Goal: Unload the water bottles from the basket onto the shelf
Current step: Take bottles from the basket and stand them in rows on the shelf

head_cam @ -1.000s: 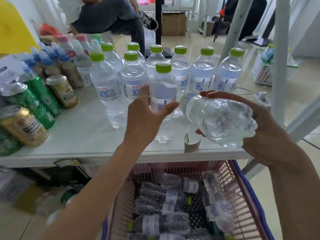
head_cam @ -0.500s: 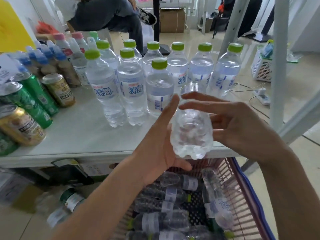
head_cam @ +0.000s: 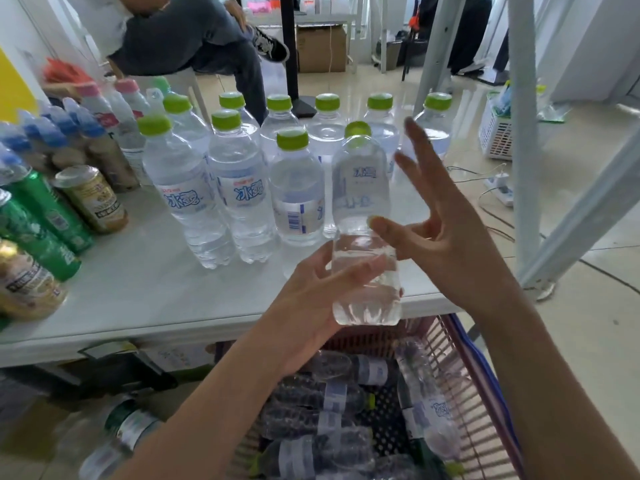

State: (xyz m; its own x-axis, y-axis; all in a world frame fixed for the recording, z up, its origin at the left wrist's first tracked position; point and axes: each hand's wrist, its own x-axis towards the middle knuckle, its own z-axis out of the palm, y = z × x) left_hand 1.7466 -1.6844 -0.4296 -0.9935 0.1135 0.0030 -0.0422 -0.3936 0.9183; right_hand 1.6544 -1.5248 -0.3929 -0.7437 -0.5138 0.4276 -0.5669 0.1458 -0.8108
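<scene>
bottle: the bottle (head_cam: 362,209) i am moving now stands upright with its green cap on top. a second ago it lay on its side, and half a second ago its base faced the camera.
where it is: it is in the air at the front edge of the shelf (head_cam: 138,292), towards the right front corner. its base hangs in front of that edge and above the basket (head_cam: 464,372); it is not set down yet.
left hand: my left hand (head_cam: 311,299) has taken the bottle over. its fingers are curled round the lower part and carry the weight. a second ago this hand rested on one of the standing bottles (head_cam: 183,192).
right hand: my right hand (head_cam: 446,233) has let go and sits just beside the bottle with fingers spread wide. its thumb tip is at the bottle's side; i cannot tell if it touches.
meaning: the handover looks finished, so i judge the next step is setting this bottle down in the front row, just right of the last standing one.
left to do: several loose bottles (head_cam: 322,393) lie flat in the basket, so the unloading is well short of done.
risk: the standing row is tight, and a nudge could tip a neighbour.
</scene>
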